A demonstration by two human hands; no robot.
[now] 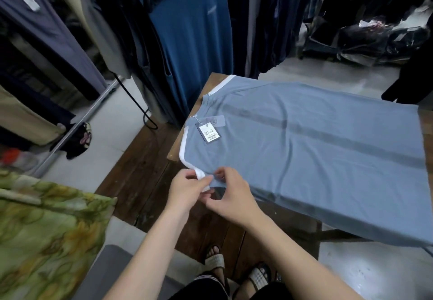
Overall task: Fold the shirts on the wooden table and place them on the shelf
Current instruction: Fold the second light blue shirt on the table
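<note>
1. Plainly, the counter (pixel 173 150) is the biggest thing I have to work with: one wooden top. Only its left end and a strip of its near edge show.
2. One pale blue shirt (pixel 304 154) lies flat along the counter, covering almost all of it. Its collar is toward the counter's left end and its hem hangs off the near edge. I judge it light, thin and limp. It should slide easily over the wood and sag wherever it is unsupported, so it is best taken by seams, shoulders or hem rather than mid-panel.
3. Two hands work at the counter's near-left corner. The left hand (pixel 185 189) has its fingers closed on the white sleeve cuff (pixel 202 175). The right hand (pixel 232 196) pinches the blue sleeve cloth just beside it.
4. One barcode tag (pixel 209 133) lies on the shirt at the collar, near the counter's left end. It is stiff paper on a thread and likely to snag, so I would tuck it inside.
5. I count no second shirt on the counter, and I cannot pick out the shelf.
</note>
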